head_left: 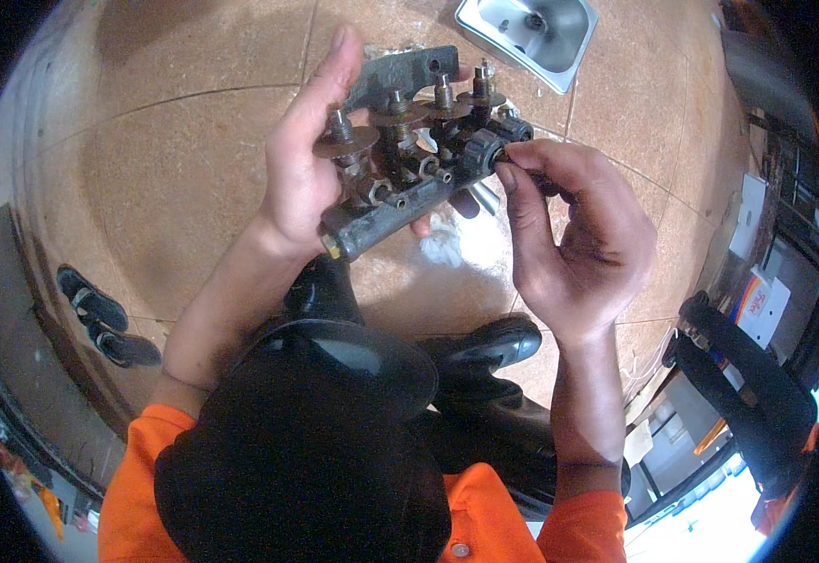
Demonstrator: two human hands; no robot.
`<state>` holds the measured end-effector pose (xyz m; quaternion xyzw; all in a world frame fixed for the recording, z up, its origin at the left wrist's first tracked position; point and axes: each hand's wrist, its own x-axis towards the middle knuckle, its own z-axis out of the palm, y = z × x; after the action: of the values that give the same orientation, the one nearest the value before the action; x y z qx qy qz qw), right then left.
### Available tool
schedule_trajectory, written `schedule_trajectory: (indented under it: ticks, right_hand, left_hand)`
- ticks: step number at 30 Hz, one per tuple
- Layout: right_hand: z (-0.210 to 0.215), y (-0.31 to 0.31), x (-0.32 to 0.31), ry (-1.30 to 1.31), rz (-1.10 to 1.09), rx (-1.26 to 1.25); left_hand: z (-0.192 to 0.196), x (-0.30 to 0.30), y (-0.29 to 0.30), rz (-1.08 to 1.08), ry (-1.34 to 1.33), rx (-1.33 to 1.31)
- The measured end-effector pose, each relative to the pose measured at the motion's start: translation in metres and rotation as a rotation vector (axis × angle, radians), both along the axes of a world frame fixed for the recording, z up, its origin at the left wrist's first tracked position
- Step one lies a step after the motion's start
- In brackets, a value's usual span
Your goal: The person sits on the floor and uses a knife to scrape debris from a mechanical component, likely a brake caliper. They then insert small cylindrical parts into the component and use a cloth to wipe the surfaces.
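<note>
Head view: left hand (301, 183) wraps the near end of a grey metal manifold bar with a row of rusty valve stems and washers (409, 178), fingers clenched around it, thumb up along the side. Probably held that way to keep the bar steady in the air at chest height, above the tan tiled floor (184, 188). Right hand (574, 225) is at the bar's far end, fingertips (512, 169) pinching a black round plastic cap fitting (484, 150); the grip looks suited to turning it. A black rubber boot (484, 347) shows below the hands. A small steel sink basin (527, 33) lies on the floor farther off. Dark sandals (99, 314) lie at left, well apart.
</note>
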<state>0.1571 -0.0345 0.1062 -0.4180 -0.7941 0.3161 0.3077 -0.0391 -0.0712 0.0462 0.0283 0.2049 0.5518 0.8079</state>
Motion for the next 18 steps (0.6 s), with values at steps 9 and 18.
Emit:
schedule_trajectory:
  ticks: [9,18]
  right_hand:
    - [0.0023,0.0086,0.0035,-0.027,0.045,0.045]
    - [0.0031,0.0048,0.0023,0.003,-0.036,-0.099]
  left_hand:
    - [0.0027,0.0018,0.0002,-0.013,0.11,0.012]
    - [0.0024,0.0024,0.0005,-0.017,0.104,0.046]
